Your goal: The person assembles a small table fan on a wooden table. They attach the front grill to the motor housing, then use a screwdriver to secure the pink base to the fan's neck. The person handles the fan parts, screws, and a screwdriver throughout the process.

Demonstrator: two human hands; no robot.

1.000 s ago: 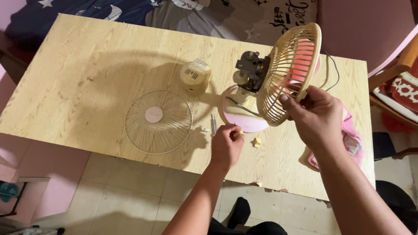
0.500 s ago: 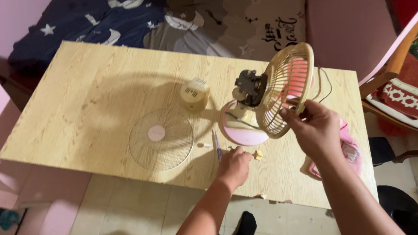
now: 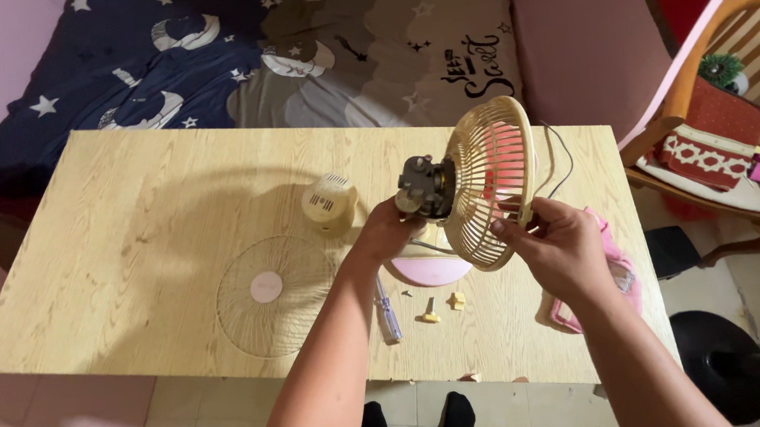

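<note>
Right hand (image 3: 556, 243): fingers curled over the lower rim of the cream rear fan guard (image 3: 489, 180), gripping it; pink blades show through the ribs just above the fingertips. Guard stands on edge, tilted, over the pink round fan base (image 3: 427, 268).

Left hand (image 3: 388, 229): fingers closed up against the dark exposed motor (image 3: 422, 188) on the guard's back; whether they pinch a part or only press on it, cannot tell.

Below the left wrist, on the wooden table (image 3: 128, 224): a screwdriver (image 3: 388, 310) with pale handle, then two small cream plastic fasteners (image 3: 442, 307) just beside it.

Left of the left fingers: cream motor cover (image 3: 328, 201), cup-shaped, vent slots on its side; what lies inside it cannot be seen. Further left and nearer the table edge, the loose wire front guard (image 3: 273, 291) lies flat, pale round disc at its middle.

Under the right wrist: a pink flat object (image 3: 624, 274) at the table edge, kind unclear.

Beyond the table: navy bedding (image 3: 160, 59) with moon-and-star print.
</note>
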